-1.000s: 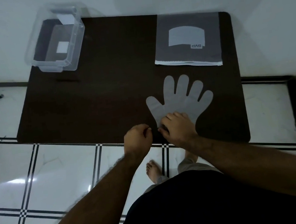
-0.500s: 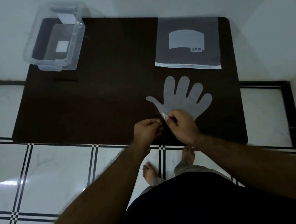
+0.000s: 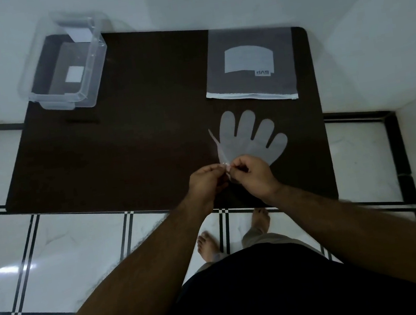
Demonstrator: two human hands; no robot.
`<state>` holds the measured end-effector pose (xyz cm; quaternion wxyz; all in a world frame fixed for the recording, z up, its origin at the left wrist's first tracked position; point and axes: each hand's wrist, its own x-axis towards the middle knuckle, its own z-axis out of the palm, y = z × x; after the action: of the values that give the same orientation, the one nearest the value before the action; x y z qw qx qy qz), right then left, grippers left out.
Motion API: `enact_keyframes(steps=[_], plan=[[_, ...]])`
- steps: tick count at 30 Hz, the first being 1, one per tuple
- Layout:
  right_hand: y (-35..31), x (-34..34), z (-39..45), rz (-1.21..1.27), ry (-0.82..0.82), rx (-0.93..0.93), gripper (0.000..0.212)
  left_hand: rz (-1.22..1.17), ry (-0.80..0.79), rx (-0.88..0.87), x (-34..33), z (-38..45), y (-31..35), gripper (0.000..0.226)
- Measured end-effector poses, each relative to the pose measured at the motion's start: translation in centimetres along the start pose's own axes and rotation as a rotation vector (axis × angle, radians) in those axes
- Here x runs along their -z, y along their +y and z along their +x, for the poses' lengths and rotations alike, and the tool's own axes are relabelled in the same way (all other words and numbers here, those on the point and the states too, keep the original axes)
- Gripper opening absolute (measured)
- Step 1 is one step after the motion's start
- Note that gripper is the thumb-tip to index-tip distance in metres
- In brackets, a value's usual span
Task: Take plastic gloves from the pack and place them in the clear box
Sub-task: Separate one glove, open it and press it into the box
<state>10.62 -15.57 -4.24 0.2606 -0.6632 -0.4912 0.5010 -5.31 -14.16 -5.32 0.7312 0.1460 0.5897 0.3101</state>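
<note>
A translucent plastic glove (image 3: pixel 249 137) lies on the dark table (image 3: pixel 145 139) with its fingers pointing away from me. Its thumb side is lifted off the surface. My left hand (image 3: pixel 206 181) and my right hand (image 3: pixel 254 176) meet at the glove's cuff near the table's front edge, each pinching the thin plastic. The flat grey glove pack (image 3: pixel 250 66) lies at the back right of the table. The clear box (image 3: pixel 64 68) stands open at the back left corner, with only a white label visible in it.
A white wall runs behind and to the right of the table. White floor tiles (image 3: pixel 75 252) with black lines lie in front. My bare feet (image 3: pixel 209 246) stand just before the table's front edge.
Both hands have risen from flat on the table and now pinch the cuff. The glove's thumb edge has lifted and folded up off the table.
</note>
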Motion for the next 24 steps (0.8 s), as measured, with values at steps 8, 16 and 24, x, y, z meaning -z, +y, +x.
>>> enact_keyframes(steps=[8, 16, 24], plan=[[-0.48, 0.72, -0.07, 0.097, 0.001, -0.118, 0.005, -0.008, 0.053, 0.022, -0.08, 0.22, -0.08, 0.018], [-0.79, 0.37, -0.13, 0.165, 0.043, -0.110, 0.012, -0.001, 0.042, 0.011, -0.76, 0.07, -0.33, 0.015], [-1.00, 0.79, -0.19, 0.106, 0.121, -0.126, 0.007, 0.053, 0.109, 0.000, -0.52, -0.08, -0.53, 0.010]])
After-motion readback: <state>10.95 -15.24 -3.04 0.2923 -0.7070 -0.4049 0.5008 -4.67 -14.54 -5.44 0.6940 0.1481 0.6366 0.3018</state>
